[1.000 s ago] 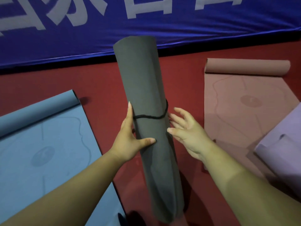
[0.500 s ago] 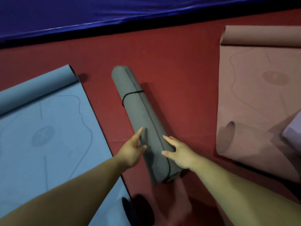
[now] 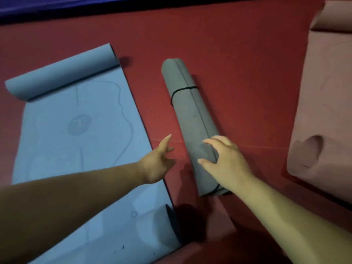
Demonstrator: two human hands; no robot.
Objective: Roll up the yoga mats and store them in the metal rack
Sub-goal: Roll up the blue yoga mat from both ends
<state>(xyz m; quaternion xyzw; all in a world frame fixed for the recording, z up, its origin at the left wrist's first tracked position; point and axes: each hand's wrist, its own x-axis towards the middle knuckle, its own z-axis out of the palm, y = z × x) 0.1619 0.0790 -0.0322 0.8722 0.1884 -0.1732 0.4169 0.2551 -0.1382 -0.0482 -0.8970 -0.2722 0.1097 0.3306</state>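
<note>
A rolled grey yoga mat lies on the red floor, tied with a black cord near its far end and another near its close end. My right hand rests on the roll's near part with fingers spread, not gripping it. My left hand hovers just left of the roll, fingers apart, holding nothing. A blue mat lies flat to the left with both ends curled. A pink mat lies flat to the right. No metal rack is in view.
The red floor runs up to a dark strip and a blue banner edge at the top. The blue mat's near curled end lies close to my left forearm.
The grey roll went from held upright in both hands to lying on the floor. My left hand has come off it and moved left; the right hand stays on top.
</note>
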